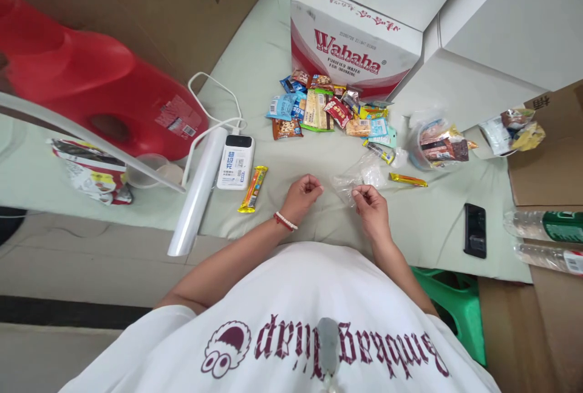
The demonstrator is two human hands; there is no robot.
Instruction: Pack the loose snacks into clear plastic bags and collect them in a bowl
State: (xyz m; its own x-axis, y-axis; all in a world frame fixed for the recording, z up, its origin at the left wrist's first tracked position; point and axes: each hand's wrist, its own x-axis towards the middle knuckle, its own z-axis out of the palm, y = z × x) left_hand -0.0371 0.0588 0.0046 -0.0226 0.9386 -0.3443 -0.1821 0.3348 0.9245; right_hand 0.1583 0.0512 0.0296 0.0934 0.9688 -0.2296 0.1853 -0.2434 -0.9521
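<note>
My right hand (371, 208) pinches the near edge of a small clear plastic bag (359, 177) that lies crumpled on the pale green cloth (282, 211). A little to the left of the bag, my left hand (303, 195) hovers with its fingers curled shut; a red-and-white bead bracelet is on that wrist, and I cannot tell if the fingers hold anything. A pile of several wrapped snacks (328, 110) lies beyond both hands. A single orange snack bar (253, 189) lies left of my left hand.
A Wahaha water carton (350, 41) stands behind the snacks. A red jug (91, 89), a white power bank (235, 162) with cable and a plastic-film roll (197, 192) lie left. A filled clear bag (437, 145), a yellow bar (407, 180), a black phone (475, 230) and bottles (544, 226) lie right.
</note>
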